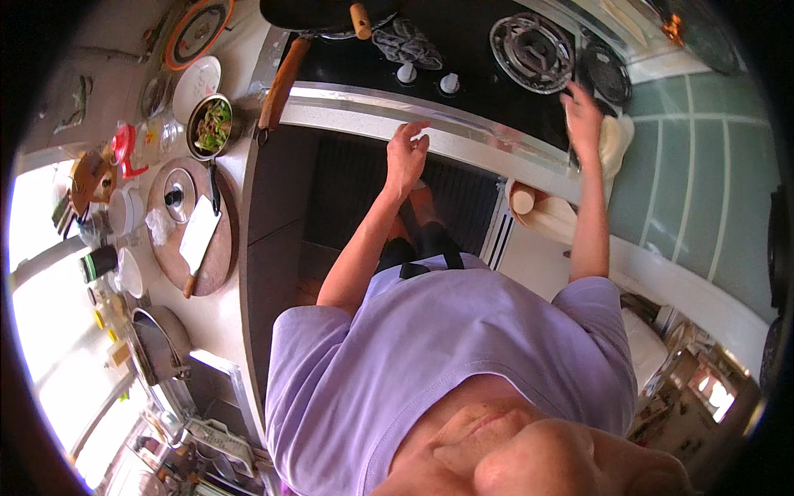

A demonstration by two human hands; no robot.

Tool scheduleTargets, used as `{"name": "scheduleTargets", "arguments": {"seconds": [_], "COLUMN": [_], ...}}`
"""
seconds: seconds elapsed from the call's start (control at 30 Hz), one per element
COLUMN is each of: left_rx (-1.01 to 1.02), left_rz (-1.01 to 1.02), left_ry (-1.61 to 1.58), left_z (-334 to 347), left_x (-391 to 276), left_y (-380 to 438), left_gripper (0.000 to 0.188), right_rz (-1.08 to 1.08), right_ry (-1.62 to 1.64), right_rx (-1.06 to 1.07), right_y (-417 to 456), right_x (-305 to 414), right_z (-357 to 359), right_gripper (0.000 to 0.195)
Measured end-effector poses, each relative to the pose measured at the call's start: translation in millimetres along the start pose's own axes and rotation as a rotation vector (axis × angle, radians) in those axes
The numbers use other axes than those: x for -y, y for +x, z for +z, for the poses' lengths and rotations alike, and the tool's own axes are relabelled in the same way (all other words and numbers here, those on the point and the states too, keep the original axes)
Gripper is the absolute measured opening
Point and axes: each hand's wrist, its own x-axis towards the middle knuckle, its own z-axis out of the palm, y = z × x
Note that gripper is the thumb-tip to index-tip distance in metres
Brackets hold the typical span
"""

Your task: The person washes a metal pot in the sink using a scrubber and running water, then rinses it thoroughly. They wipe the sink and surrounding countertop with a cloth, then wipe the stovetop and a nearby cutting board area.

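Note:
My left hand (407, 156) hangs with loosely bent fingers above the counter's front edge, holding nothing. Over the right end of the black gas hob (471, 80) is my right hand (582, 118), its fingers spread and empty. One fingertip is close to the rim of the round metal burner (533, 53); whether it touches is not clear. Beside this hand lies a pale cloth (615, 146). Two white knobs (406, 73) stand on the hob's front part, near a crumpled grey cloth (406, 43). A dark wok (322, 15) with a wooden handle (284, 90) is at the upper left.
On the left counter, a pan of green food (212, 127) stands by a white plate (197, 90). A round chopping board (220, 260) bears a cleaver (201, 235) and a glass lid (180, 195). Farther down is a metal pot (167, 335). A tiled wall (695, 180) rises at right.

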Motion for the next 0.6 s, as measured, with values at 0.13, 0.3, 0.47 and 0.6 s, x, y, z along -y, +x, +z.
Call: {"name": "scheduleTargets", "arguments": {"seconds": [0.13, 0.3, 0.47, 0.6], "left_rx": [-0.080, -0.121, -0.324, -0.273], "left_rz": [0.049, -0.016, -0.207, -0.118], "left_ry": [0.047, -0.076, -0.182, -0.121], "left_z": [-1.2, -18.3, -44.7, -36.8], "left_x": [4.1, 27.0, 60.4, 45.1], "left_y": [13.7, 3.4, -17.0, 6.3], "left_gripper": [0.029, 0.026, 0.021, 0.021], "right_rz": [-0.591, -0.800, -0.575, -0.448], "right_ry": [0.211, -0.248, -0.522, -0.609], "right_rx": [0.236, 0.407, 0.055, -0.173], "right_y": [70.3, 125.8, 177.8, 247.1], "right_x": [103.3, 109.5, 47.1, -12.3], "right_z": [141.1, 253.3, 235.6, 243.6], "right_gripper": [0.036, 0.048, 0.040, 0.045]}}
